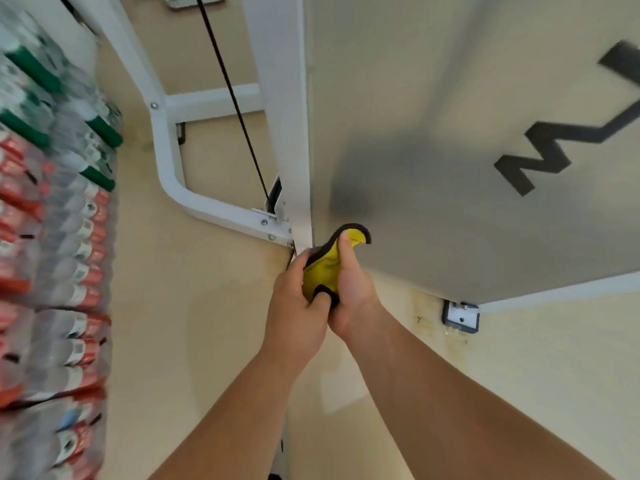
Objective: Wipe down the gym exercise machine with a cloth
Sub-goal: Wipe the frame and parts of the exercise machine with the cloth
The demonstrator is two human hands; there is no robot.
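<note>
**A:** Where's the cloth, and how will it handle?

**B:** The yellow cloth (325, 270), dark along its hem, is bunched up between both hands, a little below the middle of the view. One corner curls free at its twelve o'clock. I'd judge it soft, light and limp, probably microfibre. It won't slip or break, but it flops, so it needs gathering into a pad before it presses flat on anything.

**A:** And the hands?

**B:** The left hand (297, 308), at the cloth's eight o'clock, has its fingers curled round the lower wad with the thumb tucked over the hem. The right hand (354, 294), at four o'clock, is closed on the other side, its thumb laid up along the yellow face. Both grip it and neither is free.

**A:** What's nearest?

**B:** The foot of the white frame post (289, 150) is just beside the left knuckles at eleven o'clock; I can't tell whether they touch. The grey panel (433, 116) spreads from twelve to three o'clock. A black cable (234, 102) runs down behind the post.

**A:** Further out?

**B:** A floor bracket (461, 317) sits at four o'clock on the pale floor (207, 323), and blurred packs of bottles (52, 254) fill nine o'clock, well apart
</note>
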